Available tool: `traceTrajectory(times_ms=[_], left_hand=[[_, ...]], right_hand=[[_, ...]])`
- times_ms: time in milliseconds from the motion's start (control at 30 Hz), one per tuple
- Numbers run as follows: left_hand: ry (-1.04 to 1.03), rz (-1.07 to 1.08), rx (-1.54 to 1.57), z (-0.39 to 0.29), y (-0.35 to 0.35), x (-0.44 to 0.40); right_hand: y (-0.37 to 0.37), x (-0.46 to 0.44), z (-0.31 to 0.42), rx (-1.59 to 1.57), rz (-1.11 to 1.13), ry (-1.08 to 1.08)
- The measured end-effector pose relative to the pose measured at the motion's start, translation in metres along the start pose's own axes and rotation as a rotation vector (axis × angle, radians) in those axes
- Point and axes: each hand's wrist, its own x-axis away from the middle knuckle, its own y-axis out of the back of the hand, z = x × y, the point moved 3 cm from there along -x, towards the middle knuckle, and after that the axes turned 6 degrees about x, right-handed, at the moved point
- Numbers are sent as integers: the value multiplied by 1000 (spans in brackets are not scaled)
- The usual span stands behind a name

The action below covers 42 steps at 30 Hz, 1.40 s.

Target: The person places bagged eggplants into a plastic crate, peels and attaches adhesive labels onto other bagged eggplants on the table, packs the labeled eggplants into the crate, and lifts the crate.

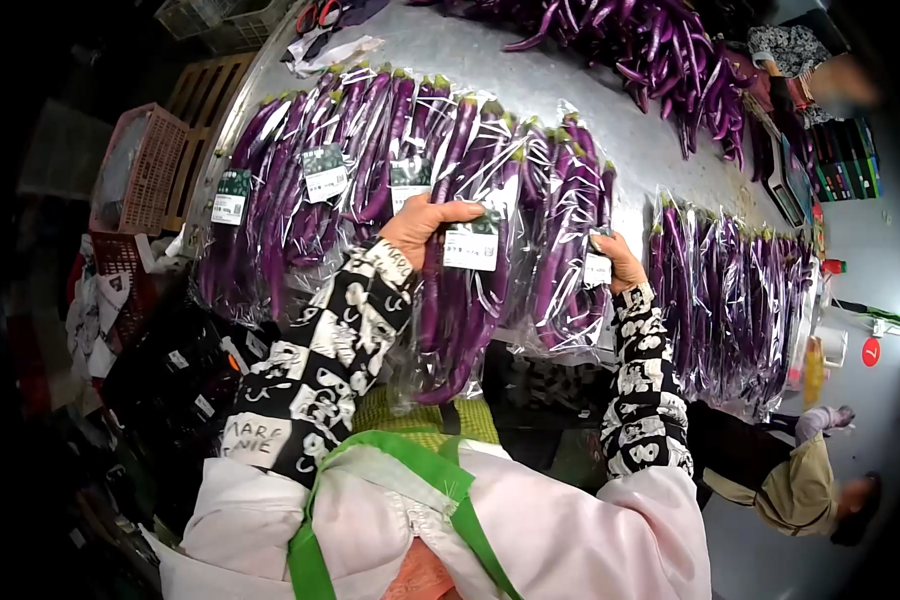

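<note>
The left hand (422,226) grips a labelled eggplant bag (470,310) immediately to its right. The right hand (622,263) grips the edge of a second bag (573,190), between both hands.

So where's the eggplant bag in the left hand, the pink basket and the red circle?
Eggplant bag (468,296) in the left hand (417,226): head view, front, near its middle.
Pink basket (161,165): head view, side wall.
Red circle (871,352): head view, middle, on the 7.

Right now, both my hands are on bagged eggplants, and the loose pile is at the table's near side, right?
Wrong side: the head view shows the loose pile on the table's far side. Your left hand and right hand touch bagged eggplants.
</note>
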Motion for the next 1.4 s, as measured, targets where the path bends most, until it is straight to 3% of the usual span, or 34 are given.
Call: traceTrajectory(times_ms=[67, 167, 233, 267, 333, 400, 567, 700, 767, 800, 867, 1000, 1167, 1200, 1233, 1300, 1367, 1400], left_hand=[[201, 307, 258, 5, -1, 15], [260, 551, 420, 21, 37, 20], [282, 641, 527, 21, 21, 49], [206, 499, 479, 13, -6, 76], [150, 542, 449, 10, -20, 93], [36, 455, 393, 3, -1, 104], [-344, 176, 327, -4, 66, 174], [-587, 82, 295, -16, 116, 246], [-1199, 61, -365, -30, 140, 328], [-718, -66, 315, -14, 170, 344], [-902, -118, 369, -34, 162, 432], [-1054, -371, 479, -18, 260, 541], [-1230, -690, 337, -37, 343, 671], [-1274, -805, 289, -40, 350, 683], [-1424, -828, 262, -40, 338, 683], [-1404, -857, 393, -24, 363, 667], [-1321, -987, 410, 12, 393, 640], [-1332, -911, 714, 29, 393, 623]], right_hand=[[2, 8, -7, -157, 13, 20], [0, 30, -11, -270, 13, 163], [-4, 42, -6, -293, 67, 189], [-31, 59, 11, -222, -87, 215], [-40, 70, 20, -75, -116, 292], [-42, 85, 22, 34, -193, 293], [-115, 49, 25, 194, -52, 262], [-202, 47, 27, 318, 92, 273], [-271, 58, 13, 366, 198, 271], [-296, 59, 8, 390, 235, 263], [-354, 60, -7, 443, 328, 246], [-458, 61, -42, 572, 507, 180], [-572, 44, -100, 906, 767, 116], [-616, 74, -109, 716, 920, 1], [-641, 61, -127, 956, 916, -55], [-682, 54, -152, 1143, 996, -124], [-719, 56, -177, 1104, 1187, -63], [-736, 53, -192, 1111, 1276, 4]])
